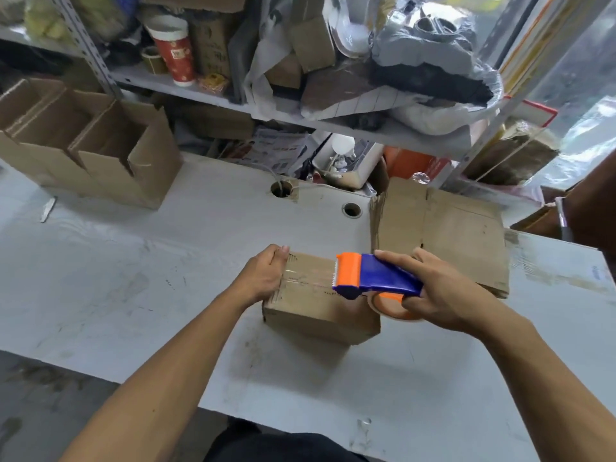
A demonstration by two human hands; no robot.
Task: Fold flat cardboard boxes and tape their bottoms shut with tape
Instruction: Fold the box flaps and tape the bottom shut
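Grip: right hand (443,295) grasps tape dispenser (376,276); left hand (263,278) presses box (316,305) at 9 o'clock.
Technique: pull tape (310,276) taut toward 3 o'clock, centred on seam.

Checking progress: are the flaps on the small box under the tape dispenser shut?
Shut: the small brown cardboard box shows flat flaps with clear tape across their seam.

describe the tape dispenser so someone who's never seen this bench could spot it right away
On the grey worktable, find the small closed cardboard box near the front middle. The tape dispenser sits over its top right edge, gripped by the right hand. It is the only blue and orange plastic thing among the brown cardboard.
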